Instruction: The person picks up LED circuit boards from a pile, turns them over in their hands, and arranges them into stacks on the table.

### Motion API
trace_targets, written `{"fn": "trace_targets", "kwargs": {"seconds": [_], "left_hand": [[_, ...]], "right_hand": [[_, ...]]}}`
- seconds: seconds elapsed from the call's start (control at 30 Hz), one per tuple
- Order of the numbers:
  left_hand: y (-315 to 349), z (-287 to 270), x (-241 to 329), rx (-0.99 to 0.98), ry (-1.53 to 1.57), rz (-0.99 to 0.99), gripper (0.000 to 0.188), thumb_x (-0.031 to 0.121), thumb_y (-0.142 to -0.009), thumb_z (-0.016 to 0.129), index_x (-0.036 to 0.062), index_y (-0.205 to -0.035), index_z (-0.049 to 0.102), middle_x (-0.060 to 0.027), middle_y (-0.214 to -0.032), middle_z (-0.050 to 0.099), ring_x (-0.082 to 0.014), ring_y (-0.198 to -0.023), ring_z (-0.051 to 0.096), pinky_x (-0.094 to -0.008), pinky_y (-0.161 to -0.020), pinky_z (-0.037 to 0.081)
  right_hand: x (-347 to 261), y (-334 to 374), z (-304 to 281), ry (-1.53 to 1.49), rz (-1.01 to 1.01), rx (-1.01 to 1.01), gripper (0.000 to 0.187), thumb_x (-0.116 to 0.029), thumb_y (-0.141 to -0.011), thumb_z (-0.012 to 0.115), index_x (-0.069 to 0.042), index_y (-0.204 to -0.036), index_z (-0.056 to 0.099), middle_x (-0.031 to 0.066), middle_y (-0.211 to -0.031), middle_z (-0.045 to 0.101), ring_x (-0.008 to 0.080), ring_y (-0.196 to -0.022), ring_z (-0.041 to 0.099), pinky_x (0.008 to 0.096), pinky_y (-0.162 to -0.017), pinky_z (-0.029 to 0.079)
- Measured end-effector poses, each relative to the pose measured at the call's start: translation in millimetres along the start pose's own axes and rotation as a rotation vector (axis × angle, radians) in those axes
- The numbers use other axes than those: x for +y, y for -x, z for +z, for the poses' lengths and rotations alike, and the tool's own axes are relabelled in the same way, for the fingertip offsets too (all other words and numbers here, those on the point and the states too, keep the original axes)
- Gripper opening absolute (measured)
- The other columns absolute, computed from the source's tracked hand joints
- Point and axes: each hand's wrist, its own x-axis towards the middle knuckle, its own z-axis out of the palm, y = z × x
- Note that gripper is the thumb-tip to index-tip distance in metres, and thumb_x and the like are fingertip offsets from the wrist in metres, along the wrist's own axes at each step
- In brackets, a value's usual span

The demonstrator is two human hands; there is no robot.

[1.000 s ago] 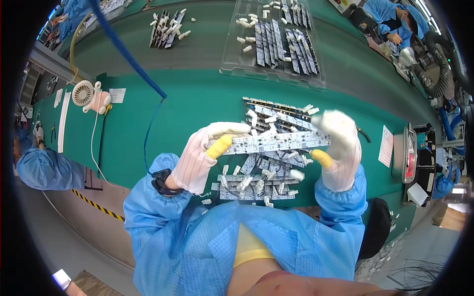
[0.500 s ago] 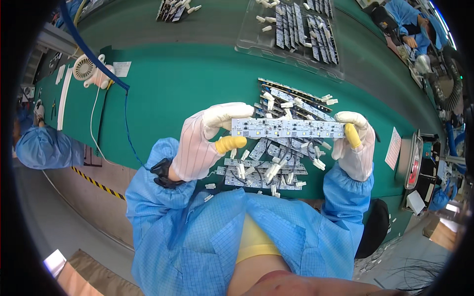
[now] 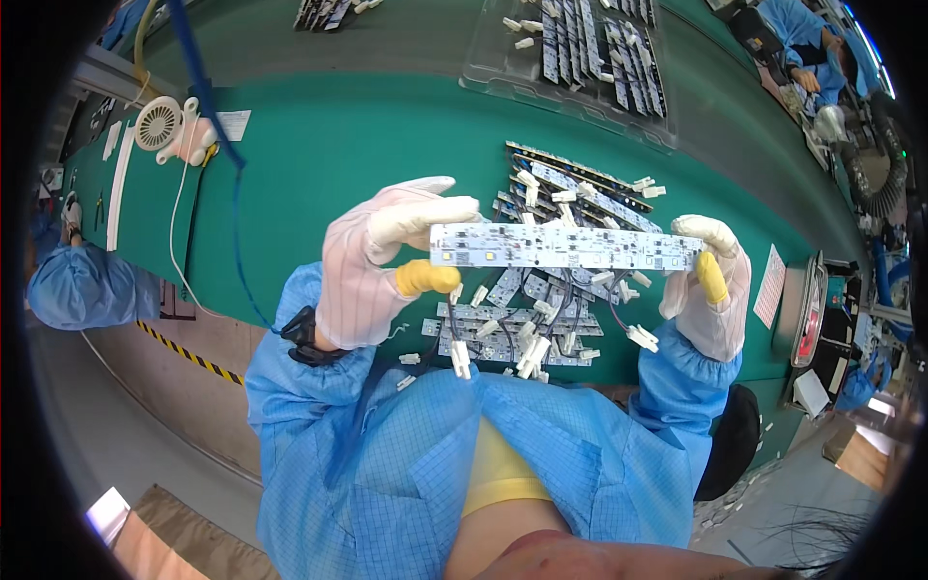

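Circuit board (image 3: pixel 570 247) pinched mid-frame by left hand (image 3: pixel 362 261) and right hand (image 3: pixel 713 285); pile (image 3: pixel 604 203) left jumbled below; upper-right tray (image 3: pixel 503 70) already stocked.

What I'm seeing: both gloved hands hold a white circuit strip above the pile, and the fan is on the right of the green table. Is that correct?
One thing is wrong: the head view shows the fan on the left of the green table. The left hand and right hand do hold the white circuit strip above the pile.
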Motion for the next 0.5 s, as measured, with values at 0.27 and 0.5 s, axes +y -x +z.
{"fn": "trace_targets", "kwargs": {"seconds": [0.27, 0.5], "left_hand": [[1, -6, -5, 0.015, -0.04, 0.01, 0.057, 0.049, -0.084, 0.066, -0.002, -0.109, 0.062, -0.0179, -0.1, 0.069, -0.0292, -0.101, 0.063, -0.0488, -0.104, 0.038], [-2, -3, -10, 0.119, -0.064, -0.026, 0.052, 0.042, -0.086, 0.066, -0.0039, -0.109, 0.063, -0.0158, -0.098, 0.07, -0.0257, -0.097, 0.065, -0.045, -0.099, 0.044]], "right_hand": [[-3, 3, 10, 0.03, -0.019, 0.027, 0.072, -0.052, -0.071, 0.079, 0.005, -0.109, 0.056, 0.0082, -0.087, 0.06, 0.009, -0.049, 0.055, 0.0162, -0.043, 0.04], [-11, 3, 10, 0.052, 0.07, -0.025, 0.072, -0.049, -0.073, 0.076, 0.008, -0.112, 0.055, 0.0097, -0.083, 0.064, 0.0098, -0.05, 0.059, 0.0175, -0.045, 0.043]]}}
